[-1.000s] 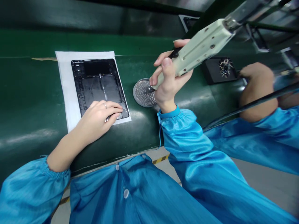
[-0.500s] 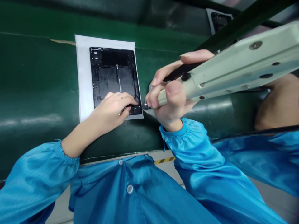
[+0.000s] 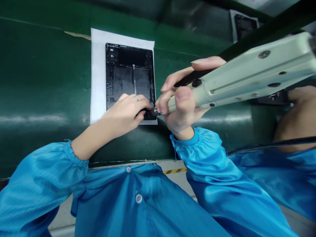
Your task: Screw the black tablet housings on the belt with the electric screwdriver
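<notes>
A black tablet housing (image 3: 123, 79), its inside facing up, lies on a sheet of white paper (image 3: 97, 82). Over its lower right part rests my left hand (image 3: 125, 110), with index finger and thumb bent close together; whatever lies between the fingertips is hidden. My right hand (image 3: 182, 102) is wrapped round a pale green electric screwdriver (image 3: 237, 72), held at a slant with its body rising to the right. The tool's metal nose (image 3: 156, 111) is at the lower right edge of the housing, close beside my left fingertips. Its very tip cannot be made out.
The green work surface (image 3: 44, 89) runs under everything. At the upper right, another dark housing (image 3: 244, 26) lies on white paper beyond a dark bar. Another person's arm (image 3: 298, 115) is at the right, near a dark object (image 3: 271, 98). A cable (image 3: 276, 144) crosses below it.
The housing and paper sit farther right in view, with my left hand over them. The screwdriver's nose, earlier just off the housing's edge, now meets that edge near my left fingertips.
</notes>
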### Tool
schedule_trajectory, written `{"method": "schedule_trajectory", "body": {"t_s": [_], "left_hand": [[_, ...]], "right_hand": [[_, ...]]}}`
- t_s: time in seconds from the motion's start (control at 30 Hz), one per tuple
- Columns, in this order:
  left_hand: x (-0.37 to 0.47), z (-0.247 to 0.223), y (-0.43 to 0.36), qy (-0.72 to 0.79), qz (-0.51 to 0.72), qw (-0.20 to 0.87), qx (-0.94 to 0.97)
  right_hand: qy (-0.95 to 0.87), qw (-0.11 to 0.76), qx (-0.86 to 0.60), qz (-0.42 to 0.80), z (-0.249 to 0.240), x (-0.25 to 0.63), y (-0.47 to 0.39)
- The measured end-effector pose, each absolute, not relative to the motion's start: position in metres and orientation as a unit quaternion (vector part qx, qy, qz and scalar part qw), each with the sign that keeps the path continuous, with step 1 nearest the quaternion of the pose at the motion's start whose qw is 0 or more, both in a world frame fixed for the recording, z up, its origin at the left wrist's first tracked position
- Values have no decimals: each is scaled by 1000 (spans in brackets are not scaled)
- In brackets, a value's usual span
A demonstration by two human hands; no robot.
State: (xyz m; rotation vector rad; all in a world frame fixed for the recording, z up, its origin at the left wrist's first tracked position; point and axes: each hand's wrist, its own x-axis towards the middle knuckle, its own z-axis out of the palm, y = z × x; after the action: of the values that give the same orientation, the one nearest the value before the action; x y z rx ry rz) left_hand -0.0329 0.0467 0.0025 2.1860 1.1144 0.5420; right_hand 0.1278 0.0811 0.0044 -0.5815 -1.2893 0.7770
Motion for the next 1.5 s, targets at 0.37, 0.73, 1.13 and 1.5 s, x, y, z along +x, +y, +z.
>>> {"method": "schedule_trajectory", "body": {"t_s": [0.37,0.73,1.13,1.5], "left_hand": [[-31,6,46,425,211,323,818],[-32,1,44,429,215,337,810],[-37,-7,40,420,236,322,815],[-43,-18,48,397,292,366,790]], "right_hand": [[-599,660,-253,376,-1,132,82],[-606,672,-193,381,-5,131,82],[-584,638,-293,408,3,144,65],[-533,620,-395,418,5,146,69]]}}
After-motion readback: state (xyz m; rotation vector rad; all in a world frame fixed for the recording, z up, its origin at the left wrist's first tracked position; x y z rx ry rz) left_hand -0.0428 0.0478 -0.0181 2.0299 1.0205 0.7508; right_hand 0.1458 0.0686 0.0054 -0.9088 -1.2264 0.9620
